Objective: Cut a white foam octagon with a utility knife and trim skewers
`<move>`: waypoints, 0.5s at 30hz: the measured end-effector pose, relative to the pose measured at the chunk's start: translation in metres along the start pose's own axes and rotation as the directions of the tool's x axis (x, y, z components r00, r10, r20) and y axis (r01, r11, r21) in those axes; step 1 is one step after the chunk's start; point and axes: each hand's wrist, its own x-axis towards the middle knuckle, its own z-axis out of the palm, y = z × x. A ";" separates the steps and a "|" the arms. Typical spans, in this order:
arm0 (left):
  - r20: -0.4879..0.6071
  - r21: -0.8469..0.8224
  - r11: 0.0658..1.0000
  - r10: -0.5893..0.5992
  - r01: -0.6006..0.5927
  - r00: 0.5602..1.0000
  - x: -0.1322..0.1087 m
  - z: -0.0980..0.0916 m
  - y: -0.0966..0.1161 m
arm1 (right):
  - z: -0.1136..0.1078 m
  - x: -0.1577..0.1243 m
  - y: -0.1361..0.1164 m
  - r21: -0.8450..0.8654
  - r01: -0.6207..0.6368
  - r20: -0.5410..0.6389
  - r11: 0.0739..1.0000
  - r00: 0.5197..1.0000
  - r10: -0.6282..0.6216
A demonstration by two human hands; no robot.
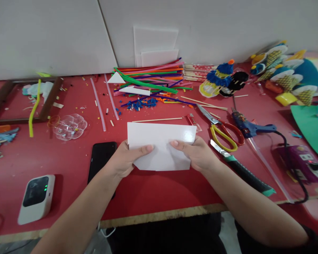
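A glossy white card sheet (161, 141) is held a little above the red table (69, 158) in front of me. My left hand (127, 158) grips its left lower part, thumb across the front. My right hand (198, 153) grips the right lower part the same way, thumb pointing left. The sheet's lower corners look cut or folded at an angle. A black phone (102, 158) lies flat just left of my left hand.
Right of my right hand lie a green-handled utility knife (241, 169), yellow-and-red scissors (222, 132) and a blue glue gun (247, 125) with its cable. A heap of coloured straws (151, 83), a clear plastic tray (69, 127), a white device (37, 197) and paper craft figures (283, 70) surround them.
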 end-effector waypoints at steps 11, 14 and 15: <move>0.030 0.014 1.000 -0.004 0.004 1.000 0.001 -0.004 -0.001 | -0.001 -0.001 -0.001 0.046 -0.020 0.006 0.999 1.000 0.020; 0.027 0.021 1.000 -0.006 0.006 1.000 0.000 -0.004 -0.001 | 0.000 -0.002 -0.002 0.039 -0.024 0.021 0.999 1.000 0.024; 0.027 0.022 1.000 -0.001 0.001 1.000 0.000 -0.003 -0.001 | 0.000 -0.002 -0.002 0.029 -0.024 0.020 0.999 1.000 0.024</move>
